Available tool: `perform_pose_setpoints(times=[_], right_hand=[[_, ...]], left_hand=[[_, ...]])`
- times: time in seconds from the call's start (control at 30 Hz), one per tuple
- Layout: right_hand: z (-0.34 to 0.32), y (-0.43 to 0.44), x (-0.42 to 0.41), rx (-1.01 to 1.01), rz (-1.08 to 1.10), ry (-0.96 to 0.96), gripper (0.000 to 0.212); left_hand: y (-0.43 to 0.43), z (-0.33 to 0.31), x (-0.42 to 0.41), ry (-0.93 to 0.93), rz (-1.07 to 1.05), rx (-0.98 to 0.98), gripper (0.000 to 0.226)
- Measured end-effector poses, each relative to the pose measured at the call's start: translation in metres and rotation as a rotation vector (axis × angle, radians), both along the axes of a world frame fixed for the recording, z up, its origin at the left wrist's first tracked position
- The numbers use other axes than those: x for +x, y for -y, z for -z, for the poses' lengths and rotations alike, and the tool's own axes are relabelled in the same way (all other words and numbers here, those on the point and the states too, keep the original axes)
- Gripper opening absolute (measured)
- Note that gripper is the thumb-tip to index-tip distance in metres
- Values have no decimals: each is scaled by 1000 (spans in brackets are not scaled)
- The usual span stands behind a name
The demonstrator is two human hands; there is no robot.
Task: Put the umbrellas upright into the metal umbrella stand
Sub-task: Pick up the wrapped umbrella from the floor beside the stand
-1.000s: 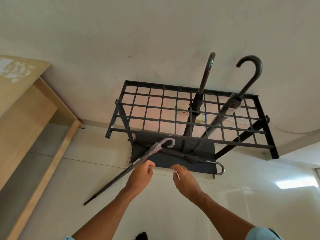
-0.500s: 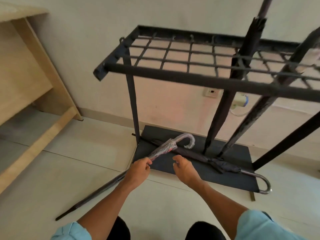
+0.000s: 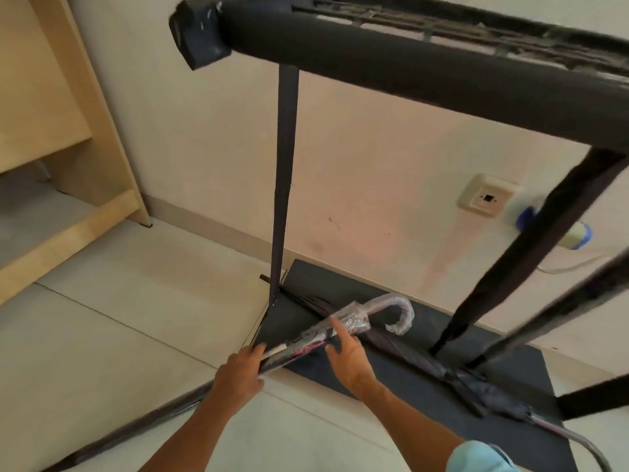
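Observation:
The black metal umbrella stand (image 3: 391, 68) fills the top of the view, its dark base plate (image 3: 340, 287) on the floor below. A dark folded umbrella with a plastic-wrapped crook handle (image 3: 396, 310) lies slanted across the base's front left corner. My left hand (image 3: 238, 373) is shut on its shaft. My right hand (image 3: 347, 352) is open, fingers touching the wrapped part near the handle. A second dark umbrella (image 3: 452, 376) lies flat across the base toward the right. Two more umbrellas (image 3: 531, 247) stand upright in the stand.
A light wooden desk (image 3: 68, 137) stands to the left against the wall. A wall socket (image 3: 486, 199) and a blue-and-white plug (image 3: 578, 235) sit low on the wall behind the stand. Pale floor tiles (image 3: 112, 311) spread in front.
My head has dropped lower and closer, so the stand's top rail now looms overhead. My right hand has reached onto the wrapped umbrella; my left hand keeps its hold on the shaft.

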State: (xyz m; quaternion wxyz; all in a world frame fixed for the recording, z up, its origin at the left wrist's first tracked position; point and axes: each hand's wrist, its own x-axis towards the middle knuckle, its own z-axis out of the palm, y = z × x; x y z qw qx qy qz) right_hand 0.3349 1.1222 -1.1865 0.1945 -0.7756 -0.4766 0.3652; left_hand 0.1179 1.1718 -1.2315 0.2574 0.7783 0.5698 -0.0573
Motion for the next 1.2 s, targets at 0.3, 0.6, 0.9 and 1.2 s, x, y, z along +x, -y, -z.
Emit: perform_pose_setpoints(times=[0.3, 0.6, 0.9, 1.2], right_hand=[[47, -22, 9, 121, 139, -137, 45], [7, -3, -16, 325, 158, -193, 33], [-72, 6, -66, 479, 419, -514, 12], [-178, 78, -113, 275, 736, -750, 50]], left_hand=[[-5, 28, 6, -73, -25, 131, 44], [17, -7, -11, 23, -8, 173, 42], [29, -91, -52, -19, 174, 355, 34], [105, -200, -106, -82, 207, 382, 48]])
